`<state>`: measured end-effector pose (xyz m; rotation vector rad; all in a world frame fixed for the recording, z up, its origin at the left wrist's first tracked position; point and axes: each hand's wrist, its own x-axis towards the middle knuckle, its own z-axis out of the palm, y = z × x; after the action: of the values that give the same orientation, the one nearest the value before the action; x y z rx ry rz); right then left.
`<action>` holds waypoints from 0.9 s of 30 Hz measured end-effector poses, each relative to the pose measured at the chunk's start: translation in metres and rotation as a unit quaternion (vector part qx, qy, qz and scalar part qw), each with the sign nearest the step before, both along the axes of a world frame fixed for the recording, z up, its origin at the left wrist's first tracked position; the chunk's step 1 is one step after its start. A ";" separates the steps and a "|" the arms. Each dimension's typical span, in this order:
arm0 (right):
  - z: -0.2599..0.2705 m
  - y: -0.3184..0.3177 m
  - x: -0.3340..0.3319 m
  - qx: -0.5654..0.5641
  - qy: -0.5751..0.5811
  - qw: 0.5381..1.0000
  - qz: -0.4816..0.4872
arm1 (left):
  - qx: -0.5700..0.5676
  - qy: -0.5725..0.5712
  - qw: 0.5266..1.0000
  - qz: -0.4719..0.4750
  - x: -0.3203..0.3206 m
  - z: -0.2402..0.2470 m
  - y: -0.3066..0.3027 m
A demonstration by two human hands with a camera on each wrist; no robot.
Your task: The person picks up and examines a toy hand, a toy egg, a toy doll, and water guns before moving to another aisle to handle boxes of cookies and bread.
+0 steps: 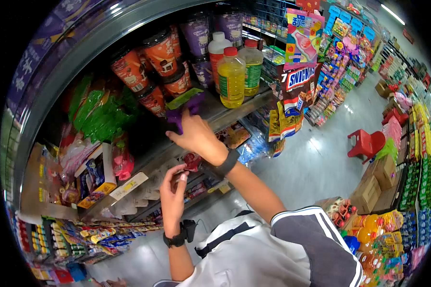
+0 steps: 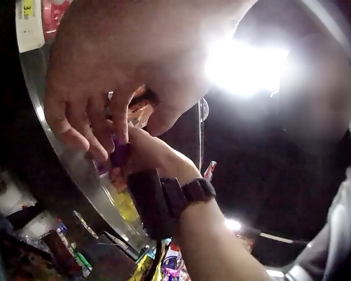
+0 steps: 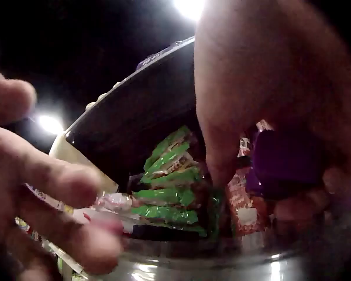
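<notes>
My right hand (image 1: 198,136) reaches over the shelf edge with the thumb spread to the left. Its fingers curl at a purple packet (image 1: 192,104), which shows as a smooth purple shape (image 3: 284,164) between thumb and fingers in the right wrist view. A yellow-green packet (image 1: 184,98) lies right behind it, in front of orange cups (image 1: 160,55). My left hand (image 1: 174,193) hangs below the shelf edge, fingers loosely bent, with nothing between them. Its fingertips overlap a small red item (image 1: 191,161) in the head view. In the left wrist view the left hand (image 2: 123,64) partly covers the right.
Bottles with yellow liquid (image 1: 232,81) stand right of the cups. Green packets (image 1: 103,115) and an open carton (image 1: 96,177) are on the shelf's left. Snack bags (image 1: 297,86) hang at the right shelf end. A red stool (image 1: 366,146) stands across the aisle.
</notes>
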<state>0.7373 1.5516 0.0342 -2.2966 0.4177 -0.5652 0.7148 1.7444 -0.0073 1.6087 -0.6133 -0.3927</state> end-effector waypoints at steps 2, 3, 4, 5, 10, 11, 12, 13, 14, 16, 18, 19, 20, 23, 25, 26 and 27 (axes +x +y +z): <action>0.003 0.004 0.003 -0.028 -0.002 1.000 -0.006 | 0.007 0.009 1.000 -0.004 -0.008 0.004 0.006; 0.000 0.006 0.007 -0.081 0.009 0.997 -0.020 | 0.006 0.005 1.000 -0.015 -0.008 -0.002 0.010; -0.005 0.006 0.013 -0.134 0.022 0.990 -0.036 | 0.010 0.013 1.000 -0.026 -0.010 -0.005 0.012; -0.010 0.007 0.018 -0.187 0.037 0.980 -0.052 | 0.014 0.021 0.999 -0.037 -0.012 -0.009 0.014; -0.012 0.013 -0.005 -0.257 -0.006 0.959 -0.116 | 0.037 0.054 0.993 -0.101 -0.029 -0.047 0.004; -0.010 0.012 -0.023 -0.250 -0.064 0.961 -0.100 | 0.065 0.037 0.990 -0.122 -0.032 -0.059 0.003; -0.012 0.009 -0.043 -0.183 -0.112 0.975 -0.058 | 0.070 0.043 0.989 -0.125 -0.037 -0.068 0.000; -0.019 0.000 -0.067 -0.162 -0.145 0.976 -0.010 | 0.073 0.049 0.987 -0.135 -0.044 -0.077 -0.007; -0.032 -0.010 -0.092 -0.154 -0.197 0.968 0.026 | 0.081 0.059 0.984 -0.150 -0.052 -0.084 -0.014; -0.045 -0.035 -0.160 -0.012 -0.159 0.983 0.088 | 0.127 0.097 0.972 -0.173 -0.067 -0.096 -0.035; -0.078 -0.069 -0.223 0.009 -0.159 0.986 0.050 | 0.132 0.071 0.969 -0.197 -0.085 -0.109 -0.064; -0.094 -0.088 -0.257 0.020 -0.109 0.994 0.013 | 0.150 0.051 0.965 -0.207 -0.099 -0.106 -0.082; -0.120 -0.109 -0.288 0.038 -0.097 0.994 -0.013 | 0.143 0.056 0.962 -0.225 -0.112 -0.109 -0.103; -0.146 -0.152 -0.393 0.076 -0.054 0.986 -0.141 | 0.119 0.084 0.953 -0.264 -0.163 -0.115 -0.174; -0.155 -0.180 -0.459 0.088 0.016 0.972 -0.216 | 0.107 0.120 0.945 -0.286 -0.206 -0.109 -0.232; -0.158 -0.193 -0.486 0.085 0.020 0.967 -0.240 | 0.118 0.092 0.940 -0.307 -0.230 -0.104 -0.264; -0.160 -0.205 -0.514 0.084 0.026 0.961 -0.262 | 0.109 0.073 0.942 -0.309 -0.256 -0.101 -0.295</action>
<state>0.2230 1.3470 -0.1258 -2.0351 1.0746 -0.6934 0.4587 1.4494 -0.1087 1.5470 -0.9847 -1.0669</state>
